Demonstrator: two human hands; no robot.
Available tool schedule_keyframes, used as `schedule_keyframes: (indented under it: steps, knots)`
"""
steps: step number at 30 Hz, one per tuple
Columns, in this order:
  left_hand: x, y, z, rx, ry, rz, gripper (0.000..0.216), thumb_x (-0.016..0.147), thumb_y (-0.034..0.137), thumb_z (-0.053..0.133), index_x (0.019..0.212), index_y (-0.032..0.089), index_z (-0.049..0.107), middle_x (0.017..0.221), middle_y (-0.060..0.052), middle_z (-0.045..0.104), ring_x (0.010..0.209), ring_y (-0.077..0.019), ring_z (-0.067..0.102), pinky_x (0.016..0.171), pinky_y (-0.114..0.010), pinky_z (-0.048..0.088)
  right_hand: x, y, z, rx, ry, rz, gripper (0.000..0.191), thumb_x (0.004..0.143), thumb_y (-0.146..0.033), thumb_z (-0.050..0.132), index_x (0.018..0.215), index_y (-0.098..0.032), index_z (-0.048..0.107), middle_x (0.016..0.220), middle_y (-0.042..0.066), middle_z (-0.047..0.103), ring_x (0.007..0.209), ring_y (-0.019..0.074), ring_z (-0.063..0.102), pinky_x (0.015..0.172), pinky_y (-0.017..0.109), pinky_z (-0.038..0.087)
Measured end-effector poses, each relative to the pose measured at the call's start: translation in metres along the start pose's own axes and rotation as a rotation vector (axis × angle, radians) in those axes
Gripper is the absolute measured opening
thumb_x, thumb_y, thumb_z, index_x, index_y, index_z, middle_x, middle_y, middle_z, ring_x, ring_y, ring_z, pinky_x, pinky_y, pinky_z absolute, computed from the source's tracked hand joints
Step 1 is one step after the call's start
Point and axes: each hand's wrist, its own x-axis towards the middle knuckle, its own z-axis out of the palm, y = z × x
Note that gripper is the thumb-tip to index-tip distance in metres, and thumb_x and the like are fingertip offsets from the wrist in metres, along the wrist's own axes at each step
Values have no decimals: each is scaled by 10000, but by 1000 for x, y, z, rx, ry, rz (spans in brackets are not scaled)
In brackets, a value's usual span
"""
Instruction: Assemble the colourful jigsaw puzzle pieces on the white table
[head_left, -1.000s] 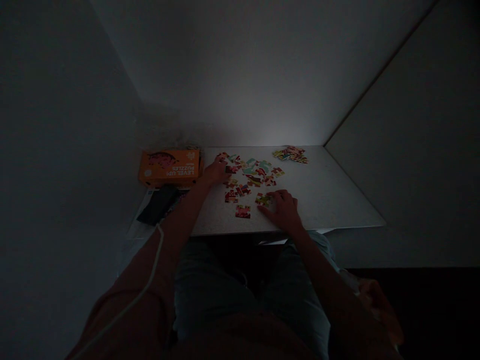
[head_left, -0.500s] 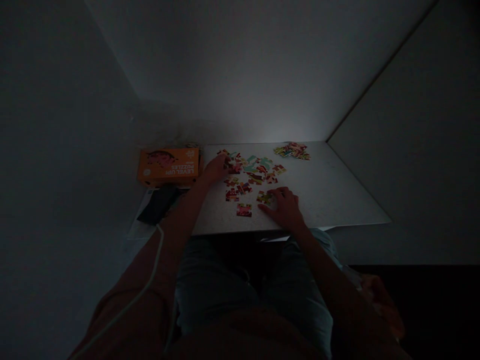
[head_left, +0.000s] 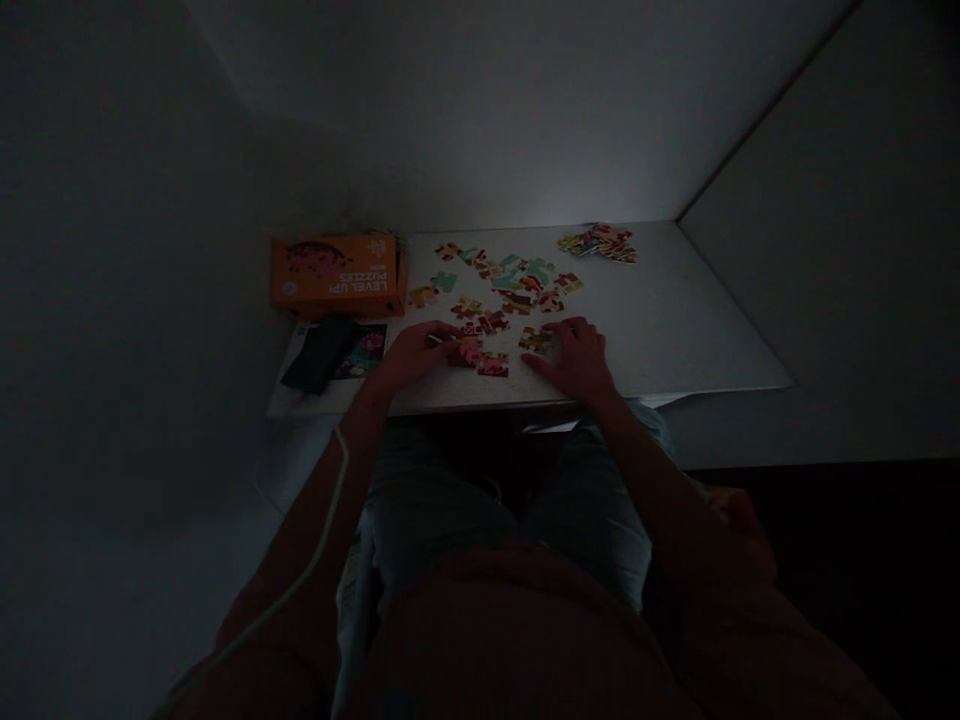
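Observation:
The scene is very dark. My left hand [head_left: 415, 352] lies low on the white table [head_left: 675, 330] near its front edge, fingers pinched on a pink puzzle piece [head_left: 469, 351] beside another pink piece [head_left: 493, 365]. My right hand [head_left: 576, 356] rests on the table with curled fingers touching a yellow-green piece [head_left: 536, 340]. Several loose colourful pieces [head_left: 517, 280] lie scattered behind both hands.
An orange puzzle box [head_left: 337, 274] stands at the table's back left. A dark flat object [head_left: 321, 352] lies on a printed sheet at the front left. A small heap of pieces [head_left: 600, 242] sits at the back right. Walls close in behind and on both sides.
My left hand has pulled back from the scattered pieces near the box to the front of the table, bringing a pink piece. The right hand has stayed put. The camera tilted.

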Motion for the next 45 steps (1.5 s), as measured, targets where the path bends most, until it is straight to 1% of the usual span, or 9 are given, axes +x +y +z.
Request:
schedule_keyframes:
  steps: [3,6,9,13,19,27,31,37,45]
  knots:
    - [-22,5,15,124,73,-15,221,1020,273,718,1219,193,771,1136,-92,781,970,-225,758,967,-388,615,-2,-3,-4,-22,-14,-16,654,1003,-730,623,1467,-274,686,1432,214,607,1339,471,556,1113,666,445]
    - [-29,9,27,269,201,49,261,1017,242,721,1265,176,763,1219,-113,713,1018,-217,733,1035,-386,596,-7,-7,-10,-24,-31,-100,596,1025,-669,637,1475,-282,696,1464,187,619,1334,446,551,1127,636,425]
    - [-34,11,35,361,252,132,310,1001,325,775,1287,206,768,1287,-116,679,1152,-250,694,1110,-421,565,-11,-12,-15,2,-86,-224,515,1052,-591,633,1469,-297,706,1516,140,634,1350,416,556,1142,610,409]
    - [-41,11,40,458,182,278,328,1015,386,770,1319,263,778,1369,-95,717,1328,-297,623,1193,-489,494,-14,-28,-11,29,-113,-302,436,1107,-505,577,1491,-338,697,1568,83,640,1418,384,556,1168,594,399]
    - [-43,12,40,526,147,281,312,1039,389,748,1323,264,775,1338,-75,758,1279,-298,639,1131,-493,495,-15,-53,1,20,-177,-343,361,1141,-485,558,1409,-353,760,1526,35,696,1417,370,560,1175,577,392]
    - [-42,3,43,509,135,319,296,1057,441,739,1300,288,811,1331,-73,745,1273,-283,633,1133,-467,492,-15,-52,1,57,-209,-388,341,1169,-432,545,1408,-336,769,1533,5,700,1376,329,564,1167,537,373]
    - [-41,4,42,479,137,341,282,1044,414,758,1277,268,818,1292,-75,749,1251,-274,638,1130,-451,493,-16,-54,0,19,-203,-411,395,1187,-429,474,1486,-368,724,1547,3,685,1374,339,559,1167,548,383]
    - [-43,12,39,454,127,259,228,1018,419,775,1200,285,805,1292,-76,741,1257,-294,641,1145,-476,492,-18,-60,-7,9,-263,-393,457,1162,-536,402,1546,-504,648,1579,-36,653,1411,369,555,1196,615,396]
    - [-43,10,39,409,186,196,280,1003,396,774,1245,256,777,1289,-92,736,1259,-304,647,1147,-482,497,-18,-64,-10,9,-304,-331,469,1143,-545,400,1529,-500,661,1629,-48,609,1447,392,532,1220,661,383]
